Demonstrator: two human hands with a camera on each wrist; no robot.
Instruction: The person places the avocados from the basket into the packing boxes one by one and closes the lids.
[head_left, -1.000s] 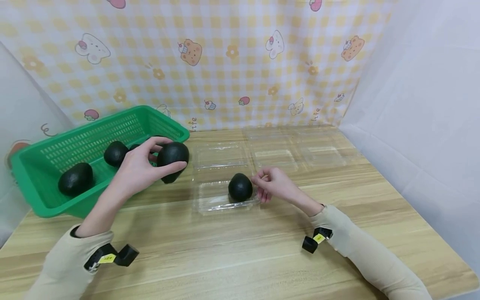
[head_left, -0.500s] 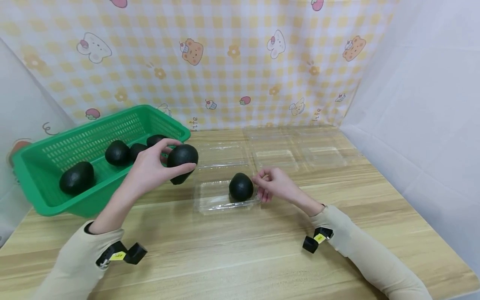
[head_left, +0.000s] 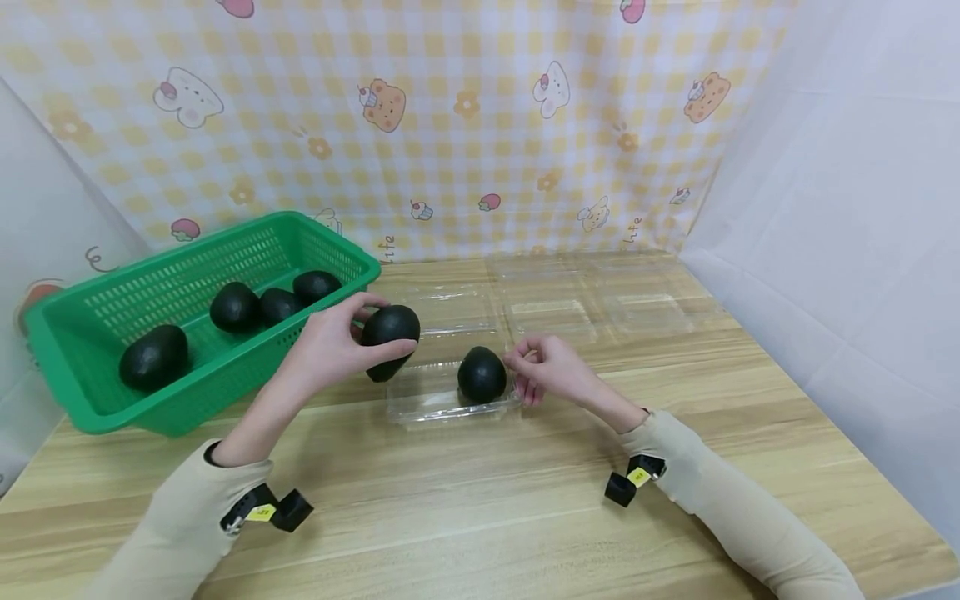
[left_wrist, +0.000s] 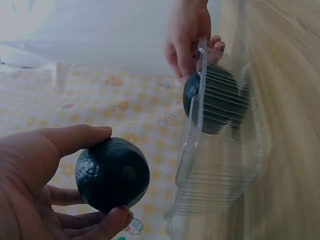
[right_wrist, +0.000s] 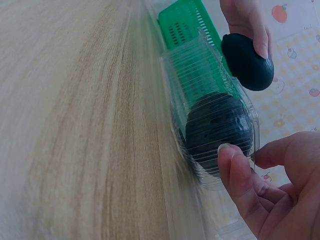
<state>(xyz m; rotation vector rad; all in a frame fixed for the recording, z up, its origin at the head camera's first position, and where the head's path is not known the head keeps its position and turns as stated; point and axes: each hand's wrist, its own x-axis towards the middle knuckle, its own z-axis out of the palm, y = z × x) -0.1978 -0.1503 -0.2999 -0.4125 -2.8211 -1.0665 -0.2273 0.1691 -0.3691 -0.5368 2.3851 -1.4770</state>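
Observation:
My left hand holds a dark avocado between thumb and fingers, raised near the left side of a clear plastic clamshell box. Another dark avocado lies at the right end of the box's near half. On that same end, my right hand pinches the box wall, its fingertips pressed against the plastic in the right wrist view. The box's lid half lies folded back, away from me. In the left wrist view, the held avocado is apart from the box.
A green plastic basket with several avocados stands at the left. Behind and right of the box, more clear clamshell boxes lie open on the wooden table. A checkered cloth hangs at the back.
My left hand has carried its avocado rightward and slightly toward me, from beside the basket to near the box. My right hand and the avocado in the box stay in place.

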